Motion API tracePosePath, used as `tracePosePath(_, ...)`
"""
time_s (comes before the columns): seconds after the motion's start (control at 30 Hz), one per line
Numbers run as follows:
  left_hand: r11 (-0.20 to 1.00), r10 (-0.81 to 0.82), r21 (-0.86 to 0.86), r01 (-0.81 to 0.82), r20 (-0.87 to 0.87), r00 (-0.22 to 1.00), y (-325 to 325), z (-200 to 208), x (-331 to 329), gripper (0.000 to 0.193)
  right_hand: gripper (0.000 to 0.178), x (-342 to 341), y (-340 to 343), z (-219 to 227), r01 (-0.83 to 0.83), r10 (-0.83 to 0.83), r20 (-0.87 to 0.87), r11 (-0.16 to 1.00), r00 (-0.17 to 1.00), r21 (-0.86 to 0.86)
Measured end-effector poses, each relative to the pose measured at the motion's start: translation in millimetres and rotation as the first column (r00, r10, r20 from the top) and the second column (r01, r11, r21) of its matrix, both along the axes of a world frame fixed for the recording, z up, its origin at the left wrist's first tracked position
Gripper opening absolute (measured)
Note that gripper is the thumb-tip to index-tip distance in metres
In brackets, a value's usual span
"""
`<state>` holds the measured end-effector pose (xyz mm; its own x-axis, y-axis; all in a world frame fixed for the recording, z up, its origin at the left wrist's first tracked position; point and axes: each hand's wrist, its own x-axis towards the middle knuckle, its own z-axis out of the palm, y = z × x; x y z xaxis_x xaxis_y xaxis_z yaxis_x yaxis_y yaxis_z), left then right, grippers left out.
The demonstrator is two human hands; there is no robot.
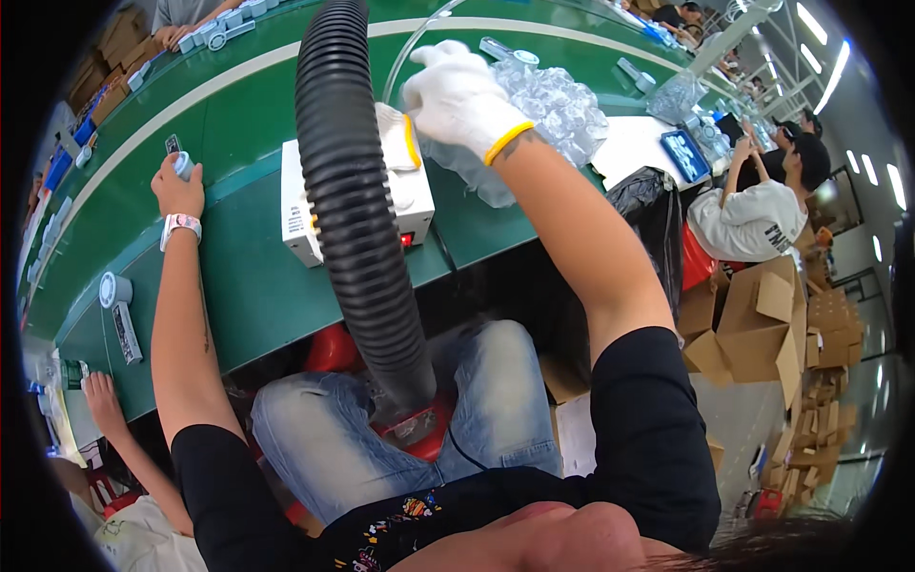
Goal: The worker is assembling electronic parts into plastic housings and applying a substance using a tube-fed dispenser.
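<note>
My bare left hand [177, 194] is closed around a pale blue round-headed handheld device [183, 166] on the green work surface. The device's dark-marked end sticks out past my fingers. My right hand [459, 100] wears a white knitted glove with a yellow cuff. It is raised over the far side of a white box [416, 195], its bent fingers apart from the thumb, and I see nothing between them. A thin clear tube [398, 59] curves close by its fingertips. Beside that hand lies a heap of clear plastic bags [558, 110]. Another white glove [396, 138] rests on the box.
A thick black corrugated hose [348, 172] rises in front of me, crossing the box. Another similar device [116, 289] lies at the left. A blue tray [684, 155] is at the right, near a seated co-worker [753, 205]. Open cartons [758, 310] stand on the floor.
</note>
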<state>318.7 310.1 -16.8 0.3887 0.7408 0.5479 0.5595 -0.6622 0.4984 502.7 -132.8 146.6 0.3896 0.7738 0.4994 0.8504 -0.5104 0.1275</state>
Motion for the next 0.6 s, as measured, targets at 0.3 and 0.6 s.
tracePosePath(0.3,0.597,-0.538,-0.280,0.752,0.556,0.634,-274.1,53.5,-186.4,0.016,0.013,-134.8,-173.9,31.6,0.175,0.413,-0.660,0.751,0.627,0.636)
tracePosePath(0.6,-0.426,0.236,-0.493,0.758,0.749,0.620,-450.9,-25.5,-220.0,0.053,0.060,-340.2,-128.9,-175.1,0.252,0.475,-0.826,0.796,0.303,0.550)
